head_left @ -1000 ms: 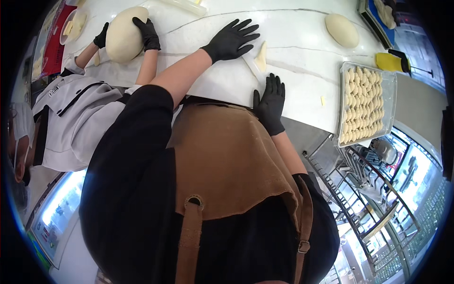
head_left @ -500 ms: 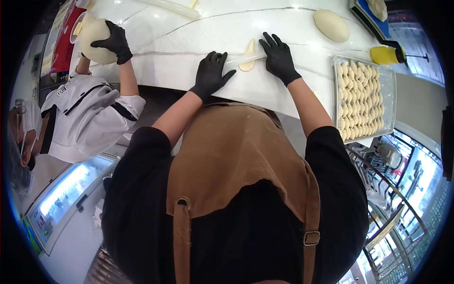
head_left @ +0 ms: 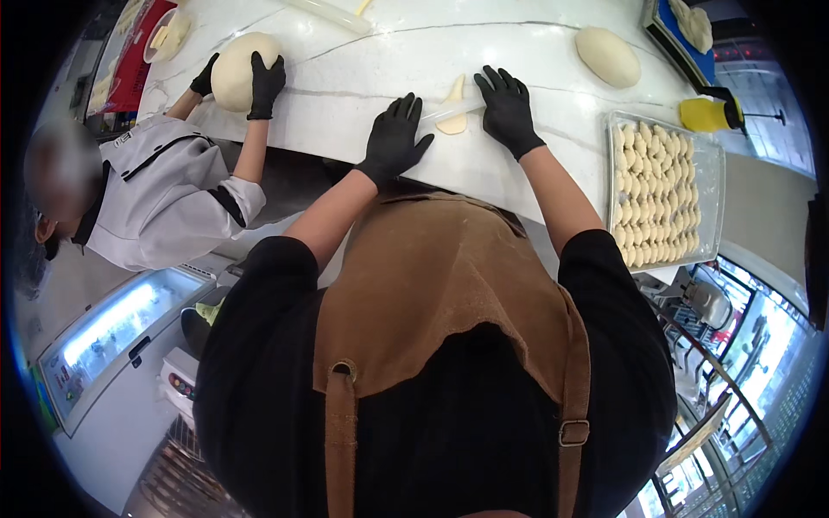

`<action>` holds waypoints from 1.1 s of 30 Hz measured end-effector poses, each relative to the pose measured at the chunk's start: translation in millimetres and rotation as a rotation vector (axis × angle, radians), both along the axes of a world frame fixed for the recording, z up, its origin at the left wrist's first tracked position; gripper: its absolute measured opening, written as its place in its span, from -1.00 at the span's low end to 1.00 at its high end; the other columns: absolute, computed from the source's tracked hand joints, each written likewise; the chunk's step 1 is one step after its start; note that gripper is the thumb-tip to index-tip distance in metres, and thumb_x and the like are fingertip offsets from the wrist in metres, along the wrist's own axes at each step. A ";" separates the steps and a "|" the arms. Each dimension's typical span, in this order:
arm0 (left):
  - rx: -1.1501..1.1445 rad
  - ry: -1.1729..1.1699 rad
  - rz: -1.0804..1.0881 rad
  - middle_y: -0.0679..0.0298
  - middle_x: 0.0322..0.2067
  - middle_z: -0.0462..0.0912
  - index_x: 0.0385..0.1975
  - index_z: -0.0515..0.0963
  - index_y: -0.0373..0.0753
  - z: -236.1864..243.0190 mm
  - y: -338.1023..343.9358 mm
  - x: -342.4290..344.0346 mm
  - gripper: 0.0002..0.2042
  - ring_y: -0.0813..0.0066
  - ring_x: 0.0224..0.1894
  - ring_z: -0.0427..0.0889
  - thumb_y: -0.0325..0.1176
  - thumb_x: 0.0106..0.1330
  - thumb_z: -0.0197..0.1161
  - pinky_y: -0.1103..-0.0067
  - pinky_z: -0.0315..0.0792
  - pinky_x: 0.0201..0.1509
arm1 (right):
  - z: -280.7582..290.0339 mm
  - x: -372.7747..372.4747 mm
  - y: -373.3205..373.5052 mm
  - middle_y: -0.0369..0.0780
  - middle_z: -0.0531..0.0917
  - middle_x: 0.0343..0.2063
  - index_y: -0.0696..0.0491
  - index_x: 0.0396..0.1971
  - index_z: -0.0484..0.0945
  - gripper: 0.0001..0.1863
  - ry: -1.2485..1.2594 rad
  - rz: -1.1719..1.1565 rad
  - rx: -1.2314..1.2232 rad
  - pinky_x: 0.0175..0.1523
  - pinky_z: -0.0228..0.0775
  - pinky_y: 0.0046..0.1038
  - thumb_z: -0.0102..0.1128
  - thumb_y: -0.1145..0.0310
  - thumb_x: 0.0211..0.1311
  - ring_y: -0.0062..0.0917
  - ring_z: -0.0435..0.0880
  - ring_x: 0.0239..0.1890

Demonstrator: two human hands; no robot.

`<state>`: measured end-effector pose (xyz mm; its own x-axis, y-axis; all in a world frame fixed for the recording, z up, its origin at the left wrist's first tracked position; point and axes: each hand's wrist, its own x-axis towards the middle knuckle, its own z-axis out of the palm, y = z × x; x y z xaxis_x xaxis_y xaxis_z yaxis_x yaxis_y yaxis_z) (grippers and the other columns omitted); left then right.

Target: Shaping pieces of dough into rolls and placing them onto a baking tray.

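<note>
A pale, translucent rolling pin (head_left: 442, 112) lies across a small flattened piece of dough (head_left: 452, 126) on the marble table. The dough is rounded on my side of the pin and tapers to a narrow tip on the far side. Over the pin's left end rests my left hand (head_left: 395, 138), black-gloved, with straight fingers and the thumb out to the side. My right hand (head_left: 508, 114), also gloved, lies flat over the other end, fingers spread. Both palms hide the pin's ends.
A metal tray (head_left: 708, 203) with rows of small shaped dough pieces (head_left: 654, 194) stands at right. Beyond are a dough ball (head_left: 608, 57) and a yellow bottle (head_left: 704, 115). At left, a co-worker's gloved hands hold a large dough ball (head_left: 246, 71). Another translucent rod (head_left: 328, 14) lies far off.
The co-worker has brought the large dough ball rightward and down to the tabletop, now with both hands around it. My hands and the rolling pin have barely shifted.
</note>
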<state>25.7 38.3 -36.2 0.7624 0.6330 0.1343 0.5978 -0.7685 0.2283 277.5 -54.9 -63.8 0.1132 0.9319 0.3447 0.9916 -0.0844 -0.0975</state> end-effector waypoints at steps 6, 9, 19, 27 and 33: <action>-0.081 -0.194 -0.444 0.18 0.04 0.67 0.23 0.58 -0.18 -29.5 22.8 -18.6 -0.58 0.12 -0.02 0.64 -0.26 0.40 0.23 0.33 0.53 0.11 | 16.4 -31.2 -96.6 -0.08 0.66 0.10 0.06 0.21 0.58 -0.49 0.038 -0.077 -0.064 0.27 0.39 -0.12 0.25 0.12 0.36 -0.10 0.61 0.13; -0.486 -0.066 -0.716 0.21 0.00 0.70 0.18 0.61 -0.19 -9.9 81.8 -0.4 -0.63 0.12 -0.05 0.64 -0.21 0.45 0.23 0.33 0.52 0.09 | 36.9 -48.0 -107.4 -0.07 0.70 -0.18 0.08 -0.08 0.68 -0.57 0.235 -0.093 -0.571 0.03 0.50 -0.17 0.29 0.00 0.36 -0.09 0.67 -0.12; 0.231 -0.151 -0.658 0.20 0.42 0.45 0.36 0.48 -0.13 -24.1 128.0 80.5 -0.50 0.10 0.43 0.40 -0.05 0.52 0.08 0.24 0.27 0.50 | 29.2 -102.7 -61.5 -0.03 0.68 -0.08 0.16 -0.12 0.61 -0.60 -0.063 -0.301 0.008 0.09 0.51 -0.18 0.36 0.13 0.27 -0.11 0.66 -0.02; 0.066 -0.056 -0.568 0.19 0.37 0.50 0.38 0.47 -0.10 -21.9 91.5 -31.0 -0.45 0.14 0.42 0.41 0.00 0.47 0.16 0.22 0.25 0.50 | 8.2 -110.8 -69.0 0.00 0.65 0.02 0.17 0.00 0.59 -0.56 0.281 -0.241 -0.049 0.14 0.49 -0.13 0.24 0.44 0.03 -0.01 0.62 0.08; -0.113 0.046 -0.427 0.21 0.14 0.64 0.33 0.51 -0.13 -5.9 75.3 -4.3 -0.48 0.13 0.05 0.63 -0.20 0.37 0.32 0.37 0.51 0.12 | 13.1 -25.6 -5.4 0.00 0.57 0.24 0.09 0.20 0.57 -0.36 0.077 -0.220 -0.142 0.12 0.45 -0.17 0.18 0.51 -0.04 -0.03 0.58 0.19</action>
